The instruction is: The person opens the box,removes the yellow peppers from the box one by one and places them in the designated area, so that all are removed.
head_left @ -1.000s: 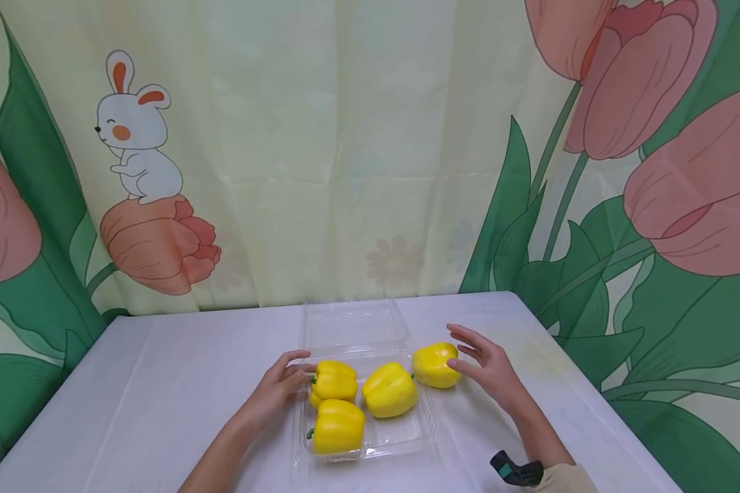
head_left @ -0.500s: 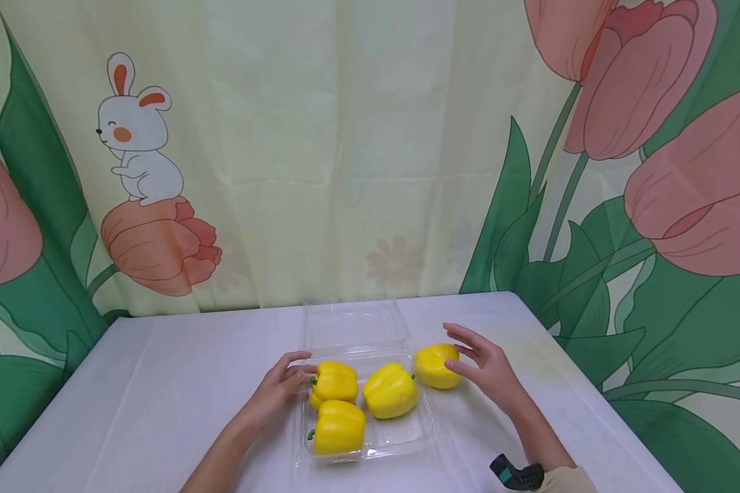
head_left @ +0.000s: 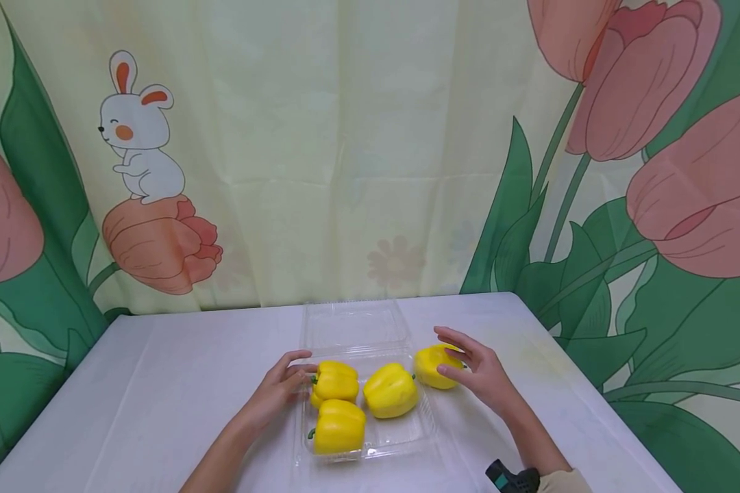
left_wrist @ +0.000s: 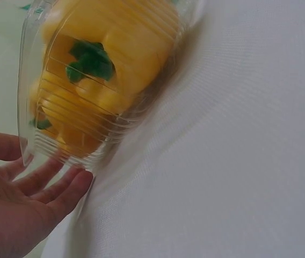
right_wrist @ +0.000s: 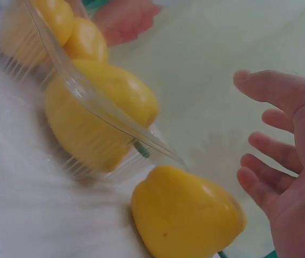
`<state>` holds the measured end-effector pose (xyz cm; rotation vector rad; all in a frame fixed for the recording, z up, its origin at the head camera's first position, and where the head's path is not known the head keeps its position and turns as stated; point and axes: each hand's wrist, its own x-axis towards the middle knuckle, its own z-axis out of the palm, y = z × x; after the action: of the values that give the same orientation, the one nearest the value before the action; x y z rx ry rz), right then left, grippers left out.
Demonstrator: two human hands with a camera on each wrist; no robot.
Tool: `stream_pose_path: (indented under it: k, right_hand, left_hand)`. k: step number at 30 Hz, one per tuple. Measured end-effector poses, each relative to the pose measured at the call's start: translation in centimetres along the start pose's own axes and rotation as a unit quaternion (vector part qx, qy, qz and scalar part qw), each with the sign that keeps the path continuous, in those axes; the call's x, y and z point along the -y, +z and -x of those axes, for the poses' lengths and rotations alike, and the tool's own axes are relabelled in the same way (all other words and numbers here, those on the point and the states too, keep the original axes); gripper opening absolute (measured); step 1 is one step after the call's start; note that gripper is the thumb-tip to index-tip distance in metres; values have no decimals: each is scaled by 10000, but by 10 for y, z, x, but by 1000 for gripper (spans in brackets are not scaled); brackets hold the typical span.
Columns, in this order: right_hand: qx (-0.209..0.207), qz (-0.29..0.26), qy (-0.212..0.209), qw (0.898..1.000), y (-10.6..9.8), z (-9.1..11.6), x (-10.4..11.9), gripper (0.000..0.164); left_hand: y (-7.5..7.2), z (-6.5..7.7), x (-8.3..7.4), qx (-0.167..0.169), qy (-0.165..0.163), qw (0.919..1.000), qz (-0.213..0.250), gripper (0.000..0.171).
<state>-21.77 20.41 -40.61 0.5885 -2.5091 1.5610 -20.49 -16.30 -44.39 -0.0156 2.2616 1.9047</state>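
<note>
A clear plastic clamshell box [head_left: 401, 438] stands with its lid [head_left: 354, 325] folded back flat on the table. Inside are several yellow bell peppers [head_left: 339, 426], one of them mostly hidden under another. My left hand [head_left: 277, 390] rests at the box's left side; in the left wrist view its loosely bent fingers [left_wrist: 37, 180] touch the ribbed corner. One more yellow bell pepper [right_wrist: 187, 212] lies on the table just outside the box's right wall. My right hand [head_left: 477, 370] hovers beside it, fingers spread and holding nothing. A gap shows between them in the right wrist view.
A white cloth covers the table [head_left: 179, 390]. Behind it hangs a curtain [head_left: 284, 150] printed with tulips and a rabbit. A black strap [head_left: 512, 477] sits on the right wrist.
My right hand has shifted a little left, so it overlaps more of the pepper outside the box. The left hand, the box and the peppers look unmoved.
</note>
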Motion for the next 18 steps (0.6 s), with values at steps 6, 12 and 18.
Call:
stream_pose_path:
  k: [6,12,18]
  right_hand:
    - [158,-100,-15,9998,4,-1,2,58]
    - [184,-123,36,9997,6,0,3,58]
    - [266,-194,104,9994,9,0,5,58]
  left_hand:
    - [-1,-1,1,6,-21,10000,59,39]
    - [-1,-1,2,75,16,9999,77,40]
    - [-1,-1,2,84,27,9999,89,40]
